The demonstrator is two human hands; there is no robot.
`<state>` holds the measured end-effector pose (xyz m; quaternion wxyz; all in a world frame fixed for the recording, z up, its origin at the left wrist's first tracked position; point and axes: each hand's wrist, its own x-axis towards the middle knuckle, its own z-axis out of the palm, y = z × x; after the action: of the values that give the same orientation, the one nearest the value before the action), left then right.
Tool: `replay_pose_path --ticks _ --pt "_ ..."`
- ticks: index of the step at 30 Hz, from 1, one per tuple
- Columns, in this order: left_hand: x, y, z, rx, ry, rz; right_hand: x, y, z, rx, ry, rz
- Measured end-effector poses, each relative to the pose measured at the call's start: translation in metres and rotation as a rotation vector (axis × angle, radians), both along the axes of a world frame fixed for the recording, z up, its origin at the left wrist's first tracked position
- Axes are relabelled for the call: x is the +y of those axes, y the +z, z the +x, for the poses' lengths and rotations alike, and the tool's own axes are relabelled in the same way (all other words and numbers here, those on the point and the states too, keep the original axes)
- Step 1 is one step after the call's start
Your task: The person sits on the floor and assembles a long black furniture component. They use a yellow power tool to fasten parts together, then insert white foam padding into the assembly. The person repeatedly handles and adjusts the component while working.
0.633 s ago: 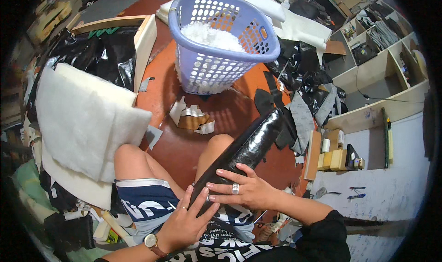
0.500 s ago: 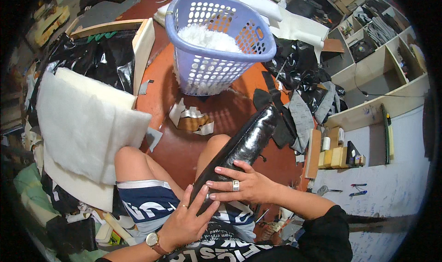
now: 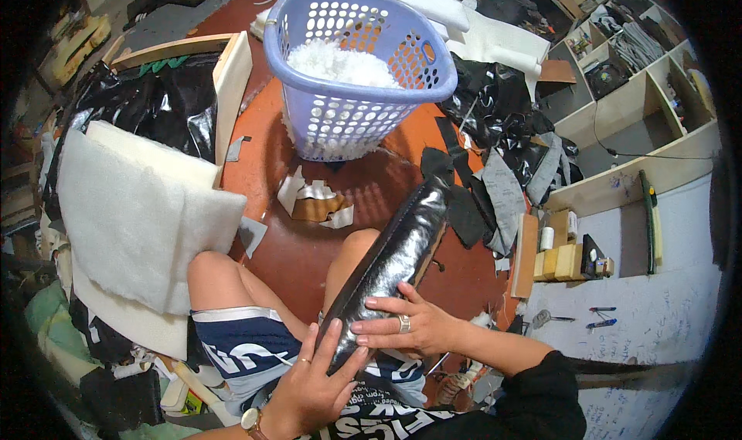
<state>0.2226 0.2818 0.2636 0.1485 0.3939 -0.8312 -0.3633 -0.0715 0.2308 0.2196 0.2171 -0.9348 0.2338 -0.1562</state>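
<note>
A long padded piece in shiny black leather-like covering (image 3: 402, 231) lies slantwise over my lap, its far end pointing up and to the right. A tan strip shows along its right edge. My left hand (image 3: 315, 384) lies on the near end, fingers stretched out flat. Just beyond it, my right hand (image 3: 410, 324) presses on the upper face with spread fingers. Both thumbs are hard to make out. Past the far end stands a lavender perforated plastic basket (image 3: 340, 108) with white fluffy filling (image 3: 340, 63) in it.
Folded white batting (image 3: 147, 216) leans at the left against a black-covered wooden frame (image 3: 232, 92). Black and grey fabric scraps (image 3: 502, 200) lie right of the padded piece. Wooden compartments (image 3: 634, 131) and a white board (image 3: 603, 309) with foam blocks and pens flank the right.
The padded piece has turned a little, so more of its shiny face and the tan edge show. Both hands stay on it. The whole view has shifted slightly.
</note>
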Motion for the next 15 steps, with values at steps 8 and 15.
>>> replay_pose_path --ticks 8,15 --pt "-0.091 -0.031 -0.005 0.446 0.241 0.538 -0.008 -0.039 0.006 -0.212 0.001 -0.188" --pt "-0.071 -0.060 -0.006 0.390 0.011 0.385 -0.019 -0.052 0.007 -0.265 0.062 -0.262"
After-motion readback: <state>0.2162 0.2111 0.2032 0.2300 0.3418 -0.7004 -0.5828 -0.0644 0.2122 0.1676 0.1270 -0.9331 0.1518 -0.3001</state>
